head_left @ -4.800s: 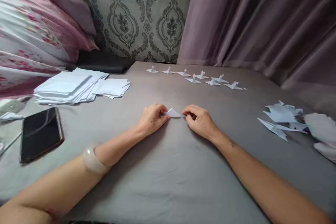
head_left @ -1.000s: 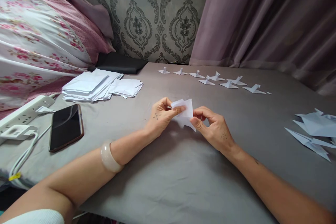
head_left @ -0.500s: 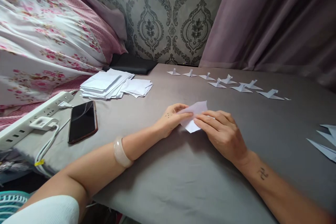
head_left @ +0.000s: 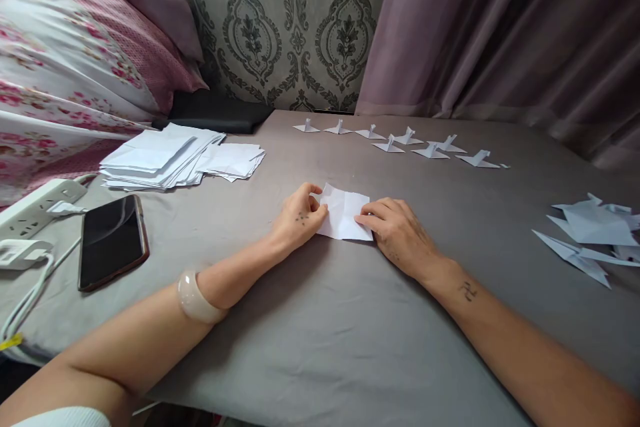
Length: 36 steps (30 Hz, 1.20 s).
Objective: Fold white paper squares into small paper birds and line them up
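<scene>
A small white sheet of paper [head_left: 344,213] with crease lines lies opened out in the middle of the grey cloth. My left hand [head_left: 301,215] pinches its left edge between thumb and fingers. At the right edge, my right hand [head_left: 400,230] grips the paper, with thumb and fingertips pressed on it. Beyond my hands stand several folded paper birds [head_left: 390,144] in loose rows. More folded white paper pieces [head_left: 595,223] lie in a heap at the far right, partly cut off by the frame.
Stacks of white paper [head_left: 150,157] rest at the back left, in front of a black flat case [head_left: 220,112]. A phone [head_left: 114,240], a power strip [head_left: 37,210] and white cables lie at the left. A patterned wall and a purple curtain [head_left: 425,33] bound the back.
The paper, tilted up and partly folded before, is now spread flatter between my hands. My right hand has shifted to its right edge. The view has turned to the right.
</scene>
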{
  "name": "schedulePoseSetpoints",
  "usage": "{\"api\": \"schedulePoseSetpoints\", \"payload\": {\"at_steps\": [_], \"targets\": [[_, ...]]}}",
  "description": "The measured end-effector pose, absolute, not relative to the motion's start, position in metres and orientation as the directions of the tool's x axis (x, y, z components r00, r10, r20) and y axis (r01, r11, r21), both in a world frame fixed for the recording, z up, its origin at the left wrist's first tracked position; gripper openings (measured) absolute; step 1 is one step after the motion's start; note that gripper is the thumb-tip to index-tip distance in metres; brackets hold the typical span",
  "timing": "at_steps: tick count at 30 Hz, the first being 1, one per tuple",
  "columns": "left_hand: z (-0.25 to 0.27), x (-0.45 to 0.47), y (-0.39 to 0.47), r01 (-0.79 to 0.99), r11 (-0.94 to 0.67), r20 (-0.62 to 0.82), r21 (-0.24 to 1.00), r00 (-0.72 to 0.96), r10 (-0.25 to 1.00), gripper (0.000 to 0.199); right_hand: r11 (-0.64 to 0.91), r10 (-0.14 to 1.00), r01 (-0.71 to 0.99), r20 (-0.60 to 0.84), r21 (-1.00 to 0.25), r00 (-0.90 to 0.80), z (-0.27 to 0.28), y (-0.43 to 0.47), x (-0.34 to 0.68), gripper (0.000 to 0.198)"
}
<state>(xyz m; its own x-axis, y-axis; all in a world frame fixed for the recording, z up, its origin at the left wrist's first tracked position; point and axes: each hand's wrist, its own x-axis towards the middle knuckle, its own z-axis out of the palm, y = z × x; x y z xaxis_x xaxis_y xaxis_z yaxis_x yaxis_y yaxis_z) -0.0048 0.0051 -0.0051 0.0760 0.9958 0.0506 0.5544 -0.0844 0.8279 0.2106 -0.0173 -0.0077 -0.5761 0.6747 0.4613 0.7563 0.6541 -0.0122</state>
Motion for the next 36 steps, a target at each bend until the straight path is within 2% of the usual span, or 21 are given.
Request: {"api": "schedulePoseSetpoints", "payload": {"at_steps": [2, 5, 6, 8, 10, 13, 19, 24, 29, 36], "targets": [[-0.006, -0.007, 0.003, 0.674, -0.172, 0.122, 0.718, 0.121, 0.985, 0.033, 0.643, 0.722, 0.76, 0.405, -0.093, -0.561, -0.007, -0.019, 0.211, 0.032], [-0.005, -0.009, 0.0, 0.776, -0.389, 0.357, 0.497, 0.226, 0.906, 0.04, 0.626, 0.754, 0.766, 0.368, -0.147, -0.545, -0.005, -0.022, 0.212, 0.034], [-0.004, -0.008, -0.002, 0.777, -0.464, 0.426, 0.425, 0.281, 0.86, 0.037, 0.624, 0.757, 0.767, 0.36, -0.152, -0.545, -0.004, -0.022, 0.212, 0.035], [-0.001, -0.005, -0.005, 0.732, -0.584, 0.466, 0.35, 0.405, 0.787, 0.023, 0.622, 0.764, 0.767, 0.341, -0.16, -0.548, -0.003, -0.023, 0.212, 0.037], [0.003, -0.001, -0.009, 0.664, -0.66, 0.395, 0.35, 0.535, 0.747, 0.016, 0.62, 0.77, 0.767, 0.319, -0.168, -0.552, -0.002, -0.023, 0.212, 0.038], [0.006, 0.002, -0.012, 0.624, -0.698, 0.307, 0.35, 0.628, 0.715, 0.023, 0.602, 0.789, 0.774, 0.297, -0.195, -0.538, -0.003, -0.021, 0.213, 0.04], [0.003, 0.002, -0.012, 0.63, -0.738, 0.333, 0.241, 0.66, 0.673, 0.02, 0.552, 0.826, 0.774, 0.33, -0.31, -0.457, 0.0, -0.02, 0.214, 0.048], [0.004, 0.003, -0.012, 0.603, -0.782, 0.347, 0.157, 0.708, 0.615, 0.03, 0.488, 0.867, 0.804, 0.29, -0.338, -0.405, 0.011, -0.037, 0.205, 0.039], [0.01, -0.001, -0.013, 0.585, -0.798, 0.275, 0.148, 0.75, 0.601, 0.028, 0.434, 0.894, 0.842, 0.269, -0.32, -0.359, 0.009, -0.051, 0.198, 0.033], [0.012, -0.004, -0.011, 0.586, -0.789, 0.223, 0.185, 0.756, 0.615, 0.026, 0.362, 0.917, 0.834, 0.319, -0.417, -0.238, 0.005, -0.056, 0.194, 0.021]]}}
